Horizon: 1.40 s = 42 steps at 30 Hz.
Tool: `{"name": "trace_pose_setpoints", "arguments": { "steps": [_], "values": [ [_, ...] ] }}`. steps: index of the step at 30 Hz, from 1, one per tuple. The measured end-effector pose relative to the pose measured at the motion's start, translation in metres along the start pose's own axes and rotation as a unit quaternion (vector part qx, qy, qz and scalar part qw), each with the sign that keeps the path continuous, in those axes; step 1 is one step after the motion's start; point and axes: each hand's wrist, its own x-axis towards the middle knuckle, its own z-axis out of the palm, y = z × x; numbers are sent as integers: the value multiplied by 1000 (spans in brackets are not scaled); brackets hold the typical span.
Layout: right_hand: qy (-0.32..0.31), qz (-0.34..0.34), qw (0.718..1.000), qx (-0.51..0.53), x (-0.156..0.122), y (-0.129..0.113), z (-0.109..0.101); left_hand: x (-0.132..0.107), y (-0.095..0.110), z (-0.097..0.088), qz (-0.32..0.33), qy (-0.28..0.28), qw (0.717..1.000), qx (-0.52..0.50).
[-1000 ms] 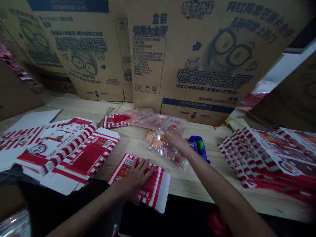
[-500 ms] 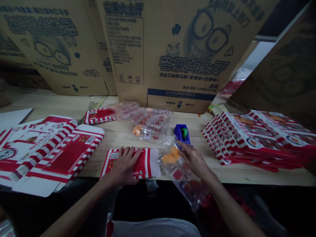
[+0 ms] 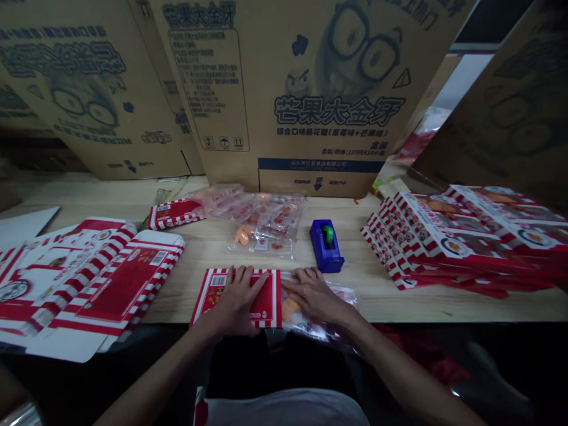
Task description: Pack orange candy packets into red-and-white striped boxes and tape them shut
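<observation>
My left hand (image 3: 240, 299) lies over a red-and-white striped candy box (image 3: 271, 303), holding it at the table's near edge with fingers across its top. At the box's right end, my right hand (image 3: 313, 293) grips a clear plastic candy pack (image 3: 348, 294). Orange pieces show through the pack, and its left end meets the box opening; how far it reaches inside is hidden under my fingers. Just beyond my right hand stands a blue tape dispenser (image 3: 327, 253) with a green roll.
More clear candy packs (image 3: 275, 222) lie beyond the box, beside another striped box (image 3: 175, 213). Flat striped cartons (image 3: 119, 284) are piled at left. Filled boxes (image 3: 457, 236) are stacked at right. Large cardboard cartons (image 3: 248, 77) wall off the back.
My right hand has brought the candy pack left and turned it in line with the box's right end. The white flap there is no longer visible. My left hand stays on the box.
</observation>
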Motion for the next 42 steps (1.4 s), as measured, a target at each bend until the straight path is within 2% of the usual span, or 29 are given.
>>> {"name": "trace_pose_setpoints", "arguments": {
  "steps": [3, 5, 8, 10, 12, 15, 18, 22, 25, 31, 33, 35, 37, 39, 42],
  "values": [
    [74, 29, 996, 43, -5, -1, 10, 4, -2, -5, 9, -42, 999, -19],
    [161, 69, 981, 78, -22, 4, 13, 5, -3, -8, 11, -61, 998, -31],
    [295, 177, 935, 78, -63, 21, 10, 5, -4, -9, 5, -70, 997, -44],
    [333, 264, 903, 53, -93, 34, 6, 4, -6, -6, 7, -61, 997, -49],
    [303, 325, 893, 75, -113, 44, 4, 4, -8, 0, 15, -46, 998, -47],
    [230, 333, 898, 173, -114, 44, 6, 5, -7, 5, 31, -26, 999, -36],
    [209, 287, 910, 216, -86, 24, 13, 7, 2, 5, 49, -22, 998, -33],
    [166, 181, 931, 270, -40, -16, 27, 9, 17, 4, 38, -15, 999, -35],
    [158, 155, 933, 283, -20, -36, 35, 9, 22, 4, 15, 17, 999, -36],
    [160, 153, 934, 282, -2, -32, 40, 9, 22, 1, -36, 45, 998, -8],
    [192, 146, 927, 288, -2, -29, 40, 11, 21, -3, -62, 69, 996, -4],
    [284, 163, 898, 293, -5, -29, 41, 12, 21, -7, -112, 107, 988, -12],
    [377, 190, 846, 327, -9, -34, 44, 12, 25, -12, -169, 151, 973, -34],
    [399, 203, 794, 411, -12, -39, 48, 9, 32, -15, -201, 178, 961, -64],
    [383, 214, 729, 525, -12, -41, 51, 4, 41, -14, -199, 183, 952, -143]
  ]
}}
